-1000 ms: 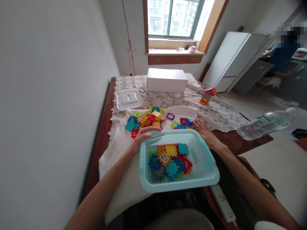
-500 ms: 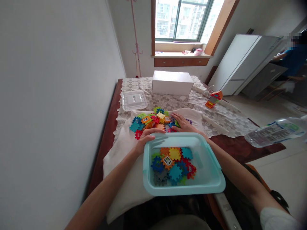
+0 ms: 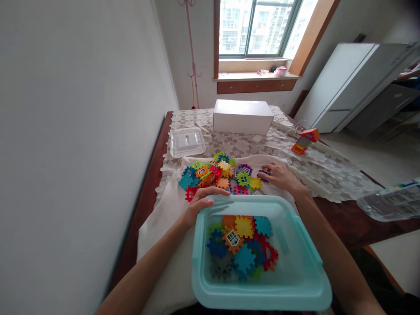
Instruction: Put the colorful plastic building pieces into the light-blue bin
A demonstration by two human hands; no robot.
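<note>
A pale turquoise plastic bin (image 3: 303,280) is close in front of me, with several colourful interlocking building tiles (image 3: 244,258) inside. My left hand (image 3: 201,202) is closed on its far left corner, fingers lying over the rim. Beyond the bin, a loose pile of similar tiles (image 3: 223,183) lies on a white cloth; the rim hides its near edge. To the right of the pile, my right hand (image 3: 278,176) touches a purple tile (image 3: 263,176) with its fingertips. Its fingers are apart and bent, and part of that tile is covered by them.
A clear plastic lid (image 3: 187,142) and a white box (image 3: 243,117) sit farther back on the lace tablecloth. An assembled orange tile model (image 3: 305,141) stands at the right. A transparent plastic bottle (image 3: 390,203) is by the table's right edge. A wall (image 3: 82,131) runs along the left.
My right hand has moved off the pile to the right, onto the purple tile. The left hand still holds the bin rim. The view has shifted slightly.
</note>
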